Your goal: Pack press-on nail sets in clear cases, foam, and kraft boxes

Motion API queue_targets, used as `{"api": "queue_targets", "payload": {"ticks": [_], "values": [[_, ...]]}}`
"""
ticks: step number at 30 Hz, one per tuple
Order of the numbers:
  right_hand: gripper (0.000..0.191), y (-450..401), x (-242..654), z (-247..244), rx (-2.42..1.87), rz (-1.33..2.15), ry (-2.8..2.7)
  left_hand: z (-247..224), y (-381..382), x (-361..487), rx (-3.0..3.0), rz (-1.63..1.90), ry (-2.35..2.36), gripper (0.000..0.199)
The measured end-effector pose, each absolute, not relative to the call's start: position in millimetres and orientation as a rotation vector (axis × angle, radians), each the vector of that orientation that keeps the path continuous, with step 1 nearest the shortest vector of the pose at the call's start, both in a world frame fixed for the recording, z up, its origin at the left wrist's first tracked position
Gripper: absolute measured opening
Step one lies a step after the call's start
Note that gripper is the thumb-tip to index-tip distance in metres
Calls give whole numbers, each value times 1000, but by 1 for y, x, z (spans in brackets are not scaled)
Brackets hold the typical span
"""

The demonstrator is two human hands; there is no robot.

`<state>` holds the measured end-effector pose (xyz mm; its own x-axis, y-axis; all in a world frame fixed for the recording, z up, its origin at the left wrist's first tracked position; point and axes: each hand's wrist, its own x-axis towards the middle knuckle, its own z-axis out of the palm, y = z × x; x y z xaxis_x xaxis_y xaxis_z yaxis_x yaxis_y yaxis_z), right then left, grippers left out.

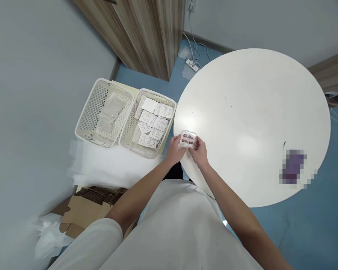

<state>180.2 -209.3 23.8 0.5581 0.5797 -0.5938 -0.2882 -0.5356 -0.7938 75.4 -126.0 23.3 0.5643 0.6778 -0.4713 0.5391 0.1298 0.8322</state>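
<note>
A small clear plastic box (188, 138) with several dark red pieces inside is at the left edge of the round white table (253, 112). My left hand (175, 150) grips its left side, fingers closed on it. On the right side, my right hand (199, 152) holds the same box with thumb and fingers. Whether the box rests on the table or is slightly raised, I cannot tell.
Left of the table, one white basket (142, 150) holds several white printed cards (148, 141); another basket (87, 112) holds clear plastic packs (112, 108). Flattened cardboard (81, 212) lies lower left. A blurred purple item (293, 165) is on the table's right.
</note>
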Motion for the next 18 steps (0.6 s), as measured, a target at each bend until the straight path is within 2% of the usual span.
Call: {"api": "queue_targets", "payload": {"ticks": [5, 18], "values": [[66, -211, 176, 19, -2005, 928, -378, 27, -127, 77, 1591, 91, 1090, 65], [73, -239, 180, 29, -1891, 1064, -254, 33, -155, 69, 1491, 240, 1167, 77]]}}
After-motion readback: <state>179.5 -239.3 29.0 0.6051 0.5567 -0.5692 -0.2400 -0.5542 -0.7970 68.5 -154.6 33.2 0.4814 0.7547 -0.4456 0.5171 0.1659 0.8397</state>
